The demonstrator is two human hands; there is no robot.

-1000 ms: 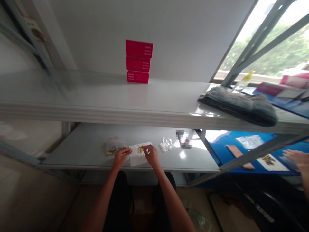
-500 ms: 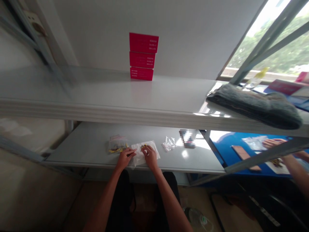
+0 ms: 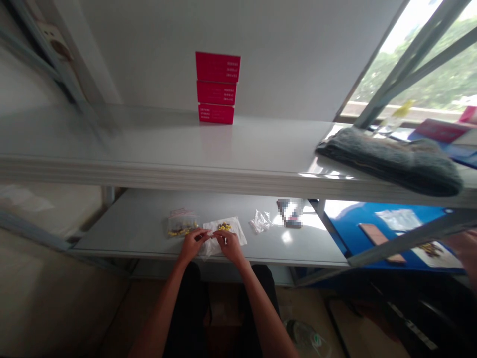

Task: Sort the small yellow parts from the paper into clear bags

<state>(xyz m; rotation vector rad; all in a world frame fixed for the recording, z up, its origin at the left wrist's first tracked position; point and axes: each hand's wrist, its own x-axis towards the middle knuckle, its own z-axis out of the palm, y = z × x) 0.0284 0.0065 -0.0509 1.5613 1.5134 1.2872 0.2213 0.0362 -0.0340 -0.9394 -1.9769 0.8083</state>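
My left hand [image 3: 194, 242] is pinched closed at the left edge of a white sheet [image 3: 238, 229]. My right hand [image 3: 228, 244] is closed in a pinch too, its fingertips meeting those of the left; whatever lies between them is too small to make out. Just beyond my right fingers, a small heap of brass-coloured parts [image 3: 224, 226] rests on the sheet. A clear zip bag [image 3: 182, 222] holding more brass-coloured pieces lies left of my left hand. Right of the sheet there is a crumpled clear plastic bag [image 3: 261, 221].
An upper shelf [image 3: 156, 144] overhangs the lower one [image 3: 141, 219]. It carries stacked red boxes [image 3: 216, 92] and a grey cloth bundle [image 3: 387, 159]. At right, a blue table [image 3: 346, 219] bears a phone [image 3: 380, 241]; another person's hand [image 3: 462, 246] is there.
My right hand has drawn back from the brass-coloured heap toward my left fingertips, uncovering the heap. The other person's hand has moved away from the plastic bag on the blue table.
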